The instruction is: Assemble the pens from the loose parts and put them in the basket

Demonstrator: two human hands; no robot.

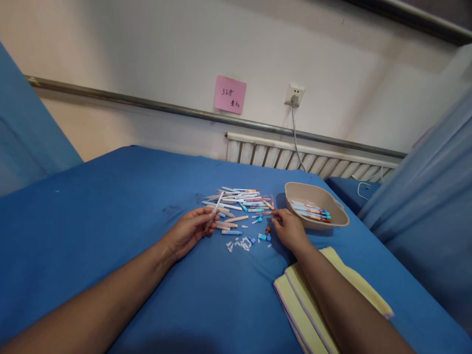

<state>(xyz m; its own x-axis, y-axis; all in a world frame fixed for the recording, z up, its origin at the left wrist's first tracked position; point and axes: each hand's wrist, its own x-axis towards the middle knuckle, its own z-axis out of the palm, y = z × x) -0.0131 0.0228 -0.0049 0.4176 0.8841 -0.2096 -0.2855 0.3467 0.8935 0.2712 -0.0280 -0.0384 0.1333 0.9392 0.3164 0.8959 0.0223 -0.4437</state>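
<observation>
My left hand (191, 228) rests on the blue sheet and pinches a thin white pen barrel (216, 209) that points up and away. My right hand (289, 227) lies knuckles up beside a beige tray (334, 222), its fingertips pinched at a small orange piece (273, 212) at the edge of a pile of pens (239, 201). The pile holds several white, blue and orange barrels. Small blue caps (262, 237) and white bits (238, 243) lie loose between my hands. The tray holds several assembled pens (313, 210).
A blue sheet (110, 231) covers the bed-like surface. A folded yellow cloth (309, 305) lies under my right forearm. Behind are a wall with a pink note (230, 94), a socket with a cable (295, 93) and a radiator (306, 157). Blue curtains hang left and right.
</observation>
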